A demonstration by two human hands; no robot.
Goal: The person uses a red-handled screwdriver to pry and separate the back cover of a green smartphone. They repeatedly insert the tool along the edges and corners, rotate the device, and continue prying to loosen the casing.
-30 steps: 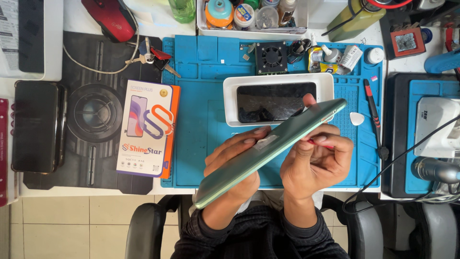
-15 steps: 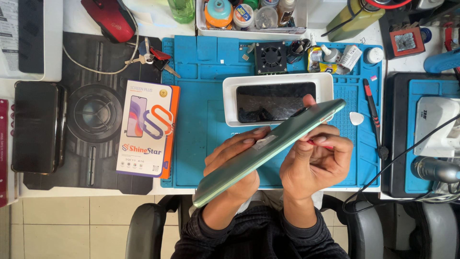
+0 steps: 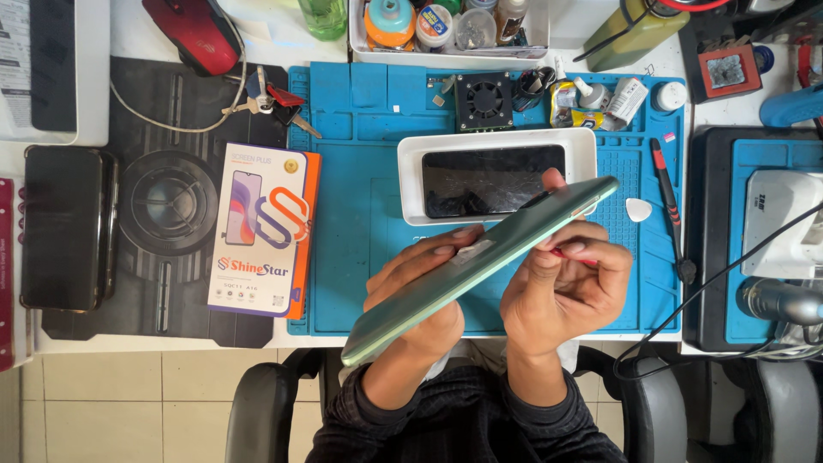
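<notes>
Both hands are on the green phone point(image 3: 480, 261): your left hand point(image 3: 424, 287) cradles its near-left end, your right hand point(image 3: 566, 287) pinches the far-right edge; long axis runs near-left to far-right.

Pale green phone point(image 3: 480, 261); blue mat point(image 3: 360, 223); white tray point(image 3: 411, 171); white-and-orange box point(image 3: 261, 231); red, perhaps maroon, mouse point(image 3: 193, 34).

A white-and-orange box point(image 3: 261, 231) is lying just left of the blue mat point(image 3: 351, 223); a cracked dark screen point(image 3: 491, 180) is resting in a white tray point(image 3: 411, 171) on the mat.
</notes>
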